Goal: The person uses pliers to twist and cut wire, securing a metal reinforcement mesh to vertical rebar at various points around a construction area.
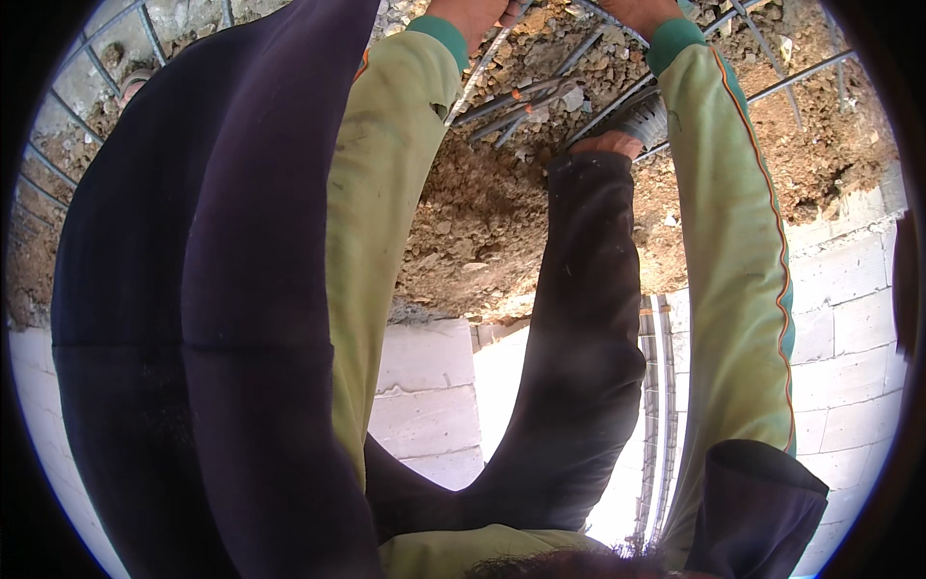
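My left hand (473, 15), below a green cuff, is at the top edge over a rebar grid. Its fingers look curled in beside a steel bar (487, 60), partly cut off by the frame, and what they hold cannot be made out. My right hand (640, 10) is also at the top edge, close to another rebar (617, 13); its fingers lie outside the picture. Between and below the hands, two dark rods with orange marks (521, 100) lie across the bars. My sleeves are yellow-green.
My foot in a grey shoe (644, 120) stands among the bars. Rubble and brown soil (482, 232) lie beneath the grid. More rebar (96, 63) crosses the far left. A dark-clothed leg (593, 289) and pale block walls (424, 386) (849, 309) fill the lower part.
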The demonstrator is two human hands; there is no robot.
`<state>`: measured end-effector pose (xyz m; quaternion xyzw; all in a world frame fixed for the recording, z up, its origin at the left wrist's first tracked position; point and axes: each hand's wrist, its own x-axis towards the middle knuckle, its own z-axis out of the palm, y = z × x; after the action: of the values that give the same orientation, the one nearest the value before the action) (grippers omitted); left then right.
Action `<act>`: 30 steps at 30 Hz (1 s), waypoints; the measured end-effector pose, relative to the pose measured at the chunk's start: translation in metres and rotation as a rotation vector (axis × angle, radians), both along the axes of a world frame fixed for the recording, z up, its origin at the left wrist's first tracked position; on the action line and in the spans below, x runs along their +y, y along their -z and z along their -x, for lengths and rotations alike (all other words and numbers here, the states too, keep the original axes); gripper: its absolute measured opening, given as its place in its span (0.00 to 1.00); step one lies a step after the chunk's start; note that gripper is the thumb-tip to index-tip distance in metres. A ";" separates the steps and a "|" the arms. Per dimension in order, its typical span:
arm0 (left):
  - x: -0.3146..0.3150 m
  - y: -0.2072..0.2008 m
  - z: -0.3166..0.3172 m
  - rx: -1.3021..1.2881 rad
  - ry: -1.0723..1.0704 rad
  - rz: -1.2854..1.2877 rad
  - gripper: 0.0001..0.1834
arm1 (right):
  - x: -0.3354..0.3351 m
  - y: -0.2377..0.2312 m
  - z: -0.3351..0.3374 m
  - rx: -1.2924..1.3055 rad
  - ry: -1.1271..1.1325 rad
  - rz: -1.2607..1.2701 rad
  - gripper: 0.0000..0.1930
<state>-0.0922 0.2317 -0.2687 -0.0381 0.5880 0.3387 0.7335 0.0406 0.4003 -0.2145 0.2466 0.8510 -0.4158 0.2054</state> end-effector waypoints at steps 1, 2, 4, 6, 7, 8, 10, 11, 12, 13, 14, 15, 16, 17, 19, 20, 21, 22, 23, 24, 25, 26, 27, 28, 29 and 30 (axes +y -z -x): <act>-0.010 0.003 0.000 -0.057 -0.119 -0.075 0.05 | -0.008 -0.023 0.018 -0.334 0.261 0.059 0.10; -0.018 0.006 0.001 -0.112 -0.238 -0.150 0.05 | -0.017 -0.030 0.025 -0.325 0.258 0.068 0.10; -0.012 0.003 -0.009 -0.149 -0.241 -0.117 0.05 | -0.026 -0.041 0.020 -0.345 0.355 -0.105 0.08; -0.007 0.002 -0.019 -0.177 -0.246 -0.073 0.05 | -0.033 -0.039 0.007 -0.213 0.259 -0.234 0.09; -0.006 0.001 -0.023 -0.171 -0.307 -0.071 0.04 | -0.035 -0.043 0.011 -0.067 0.158 -0.355 0.09; -0.005 0.000 -0.025 -0.165 -0.369 -0.069 0.04 | -0.039 -0.049 0.015 -0.158 0.121 -0.395 0.08; -0.006 0.000 -0.028 -0.120 -0.400 -0.100 0.04 | -0.038 -0.062 0.022 -0.098 0.095 -0.377 0.08; -0.006 0.000 -0.030 -0.077 -0.429 -0.132 0.03 | -0.039 -0.064 0.023 -0.040 0.072 -0.362 0.08; -0.008 0.000 -0.031 -0.079 -0.431 -0.128 0.03 | -0.040 -0.061 0.024 -0.043 0.069 -0.358 0.08; -0.011 0.003 -0.031 -0.085 -0.414 -0.141 0.05 | -0.040 -0.056 0.026 -0.084 0.026 -0.380 0.08; -0.013 0.006 -0.031 -0.090 -0.398 -0.154 0.06 | -0.040 -0.053 0.028 -0.124 -0.017 -0.402 0.08; -0.012 0.008 -0.034 -0.090 -0.400 -0.156 0.06 | -0.040 -0.052 0.029 -0.124 -0.019 -0.404 0.08; -0.011 0.004 -0.035 -0.080 -0.422 -0.154 0.08 | -0.041 -0.052 0.033 -0.163 0.002 -0.414 0.09; -0.011 0.001 -0.034 -0.069 -0.444 -0.153 0.10 | -0.042 -0.052 0.036 -0.200 0.022 -0.425 0.09; -0.011 -0.007 -0.029 -0.081 -0.433 -0.117 0.11 | -0.044 -0.047 0.034 -0.212 0.065 -0.404 0.09; -0.011 -0.012 -0.027 -0.097 -0.421 -0.083 0.12 | -0.043 -0.045 0.032 -0.227 0.109 -0.386 0.09; -0.009 -0.017 -0.024 -0.093 -0.422 -0.082 0.12 | -0.042 -0.042 0.030 -0.223 0.108 -0.384 0.09; -0.004 -0.022 -0.024 -0.075 -0.358 -0.020 0.13 | -0.039 -0.042 0.027 -0.274 0.243 -0.287 0.10; 0.000 -0.025 -0.025 -0.057 -0.293 0.042 0.13 | -0.037 -0.042 0.025 -0.323 0.378 -0.189 0.10; 0.003 -0.025 -0.028 -0.064 -0.293 0.039 0.13 | -0.035 -0.040 0.020 -0.329 0.378 -0.194 0.10; 0.002 -0.025 -0.027 -0.049 -0.278 0.020 0.14 | -0.037 -0.039 0.021 -0.313 0.389 -0.206 0.10; 0.002 -0.024 -0.027 -0.035 -0.263 0.001 0.15 | -0.039 -0.038 0.021 -0.298 0.401 -0.219 0.10; 0.001 -0.023 -0.027 -0.031 -0.264 0.001 0.15 | -0.045 -0.038 0.021 -0.294 0.400 -0.217 0.10; 0.001 -0.026 -0.028 0.097 -0.209 -0.027 0.16 | -0.054 -0.040 0.024 -0.253 0.397 -0.276 0.09; 0.001 -0.028 -0.029 0.224 -0.152 -0.055 0.16 | -0.061 -0.043 0.024 -0.212 0.395 -0.335 0.09; 0.001 -0.030 -0.028 0.228 -0.154 -0.053 0.16 | -0.067 -0.044 0.022 -0.208 0.394 -0.331 0.09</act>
<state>-0.0644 0.2325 -0.2384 -0.0249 0.6540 0.4113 0.6344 0.0190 0.3337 -0.1704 0.4788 0.8174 -0.2753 0.1637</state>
